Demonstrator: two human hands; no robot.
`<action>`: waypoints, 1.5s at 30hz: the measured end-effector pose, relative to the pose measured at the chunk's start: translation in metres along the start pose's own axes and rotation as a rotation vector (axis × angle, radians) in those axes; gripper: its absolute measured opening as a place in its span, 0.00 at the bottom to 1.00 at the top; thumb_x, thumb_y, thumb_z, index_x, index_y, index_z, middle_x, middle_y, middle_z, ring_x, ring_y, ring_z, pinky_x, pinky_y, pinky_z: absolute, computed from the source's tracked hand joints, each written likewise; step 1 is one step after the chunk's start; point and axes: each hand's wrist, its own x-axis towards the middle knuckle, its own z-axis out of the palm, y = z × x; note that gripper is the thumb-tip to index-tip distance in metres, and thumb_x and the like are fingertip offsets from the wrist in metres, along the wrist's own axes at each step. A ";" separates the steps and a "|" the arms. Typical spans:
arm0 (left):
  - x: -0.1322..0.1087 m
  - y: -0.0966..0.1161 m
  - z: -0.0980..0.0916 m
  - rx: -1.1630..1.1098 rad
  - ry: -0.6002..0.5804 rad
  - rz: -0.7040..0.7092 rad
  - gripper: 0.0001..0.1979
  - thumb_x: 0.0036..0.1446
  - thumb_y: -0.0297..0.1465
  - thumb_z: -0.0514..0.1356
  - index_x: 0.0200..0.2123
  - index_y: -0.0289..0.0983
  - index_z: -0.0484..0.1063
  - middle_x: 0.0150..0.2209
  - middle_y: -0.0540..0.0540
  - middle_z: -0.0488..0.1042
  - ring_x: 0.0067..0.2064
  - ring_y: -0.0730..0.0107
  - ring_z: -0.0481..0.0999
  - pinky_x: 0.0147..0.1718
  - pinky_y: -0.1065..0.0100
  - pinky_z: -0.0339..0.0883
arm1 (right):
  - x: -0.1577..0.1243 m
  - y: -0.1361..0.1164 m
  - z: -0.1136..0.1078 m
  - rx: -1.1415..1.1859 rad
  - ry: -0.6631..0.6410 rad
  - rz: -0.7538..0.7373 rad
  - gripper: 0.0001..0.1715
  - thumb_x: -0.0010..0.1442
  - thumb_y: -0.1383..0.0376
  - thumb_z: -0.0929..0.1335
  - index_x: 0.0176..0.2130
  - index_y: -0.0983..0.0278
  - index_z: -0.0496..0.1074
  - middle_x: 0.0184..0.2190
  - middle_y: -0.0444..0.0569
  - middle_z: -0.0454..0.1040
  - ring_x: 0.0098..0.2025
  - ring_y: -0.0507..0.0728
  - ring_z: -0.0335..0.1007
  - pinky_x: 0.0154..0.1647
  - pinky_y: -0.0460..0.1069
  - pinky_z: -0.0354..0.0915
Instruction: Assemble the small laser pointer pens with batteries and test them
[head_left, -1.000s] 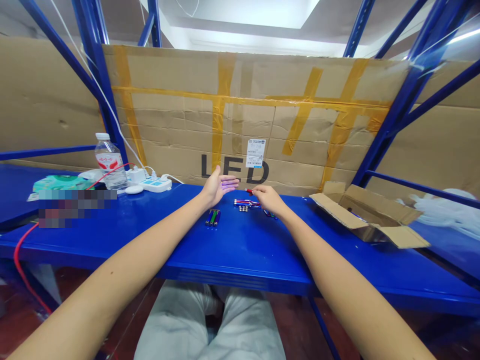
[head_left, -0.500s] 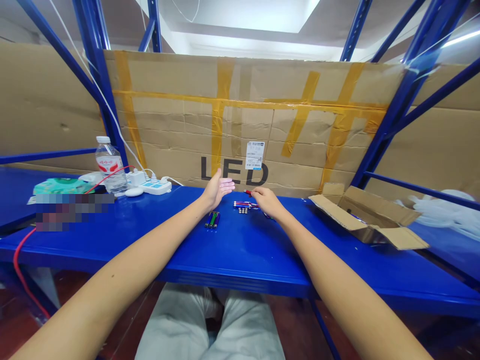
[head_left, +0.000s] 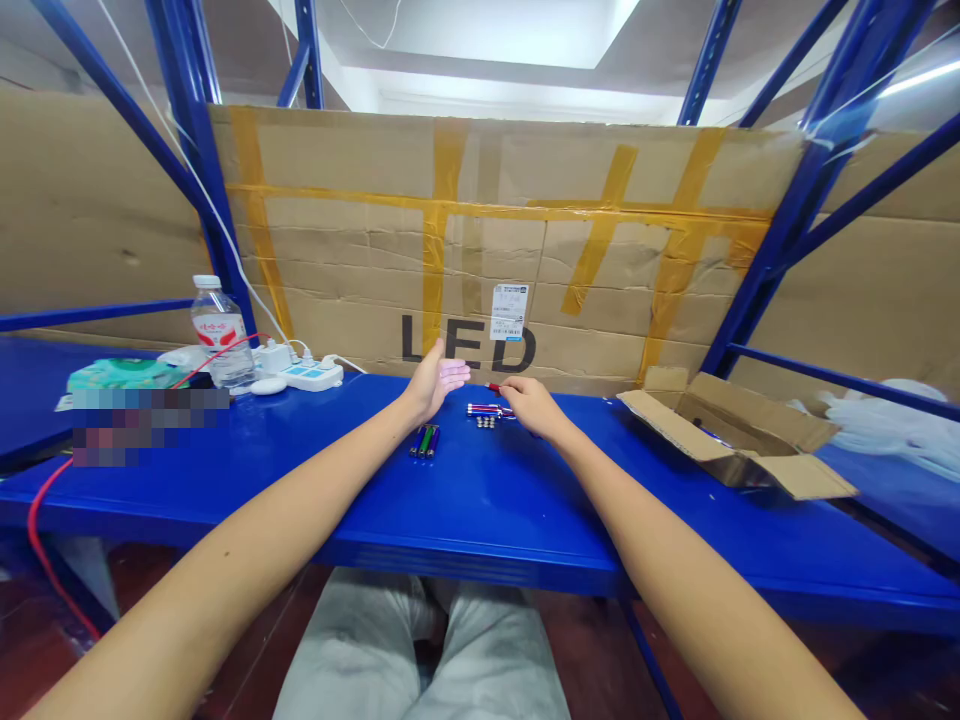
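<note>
My left hand (head_left: 439,382) is held upright above the far part of the blue table, fingers stretched out and nothing in it. Below it lie several slim metallic tubes (head_left: 425,441) side by side, one of them green. My right hand (head_left: 531,402) is closed on a small red tube (head_left: 493,387), whose end sticks out to the left past the fingertips. Between the hands, more blue and red shiny tubes (head_left: 486,410) lie crosswise. Just in front of them sit several small round silver pieces (head_left: 486,423). My right hand hides part of what lies under it.
An open cardboard box (head_left: 739,440) stands on the table (head_left: 480,500) at the right. To the left are a water bottle (head_left: 220,335), a white power strip (head_left: 313,375) with cables, and a green packet (head_left: 127,374). A large cardboard sheet (head_left: 337,270) closes off the back.
The red tube and my right hand have shifted very slightly to the left. My left hand stays almost still.
</note>
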 end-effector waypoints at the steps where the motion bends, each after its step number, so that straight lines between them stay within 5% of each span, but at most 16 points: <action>1: 0.000 0.000 0.000 -0.008 0.005 -0.002 0.37 0.63 0.53 0.44 0.49 0.23 0.71 0.48 0.27 0.75 0.52 0.54 0.75 0.53 0.62 0.66 | 0.000 0.000 0.000 -0.002 0.003 -0.003 0.16 0.58 0.64 0.60 0.28 0.66 0.73 0.29 0.49 0.75 0.33 0.55 0.66 0.34 0.47 0.56; 13: 0.004 -0.003 0.000 -0.051 0.019 -0.003 0.34 0.63 0.52 0.46 0.46 0.26 0.73 0.39 0.32 0.78 0.47 0.56 0.77 0.49 0.61 0.68 | 0.001 0.001 0.003 -0.031 -0.005 -0.048 0.16 0.59 0.65 0.60 0.29 0.66 0.75 0.28 0.49 0.76 0.33 0.56 0.67 0.34 0.47 0.56; 45: 0.003 -0.003 0.000 -0.051 0.013 0.006 0.34 0.64 0.51 0.45 0.46 0.24 0.73 0.39 0.30 0.78 0.44 0.56 0.78 0.48 0.62 0.68 | -0.001 0.000 0.003 -0.034 -0.002 -0.018 0.15 0.59 0.63 0.60 0.28 0.65 0.71 0.29 0.49 0.75 0.34 0.56 0.67 0.34 0.47 0.57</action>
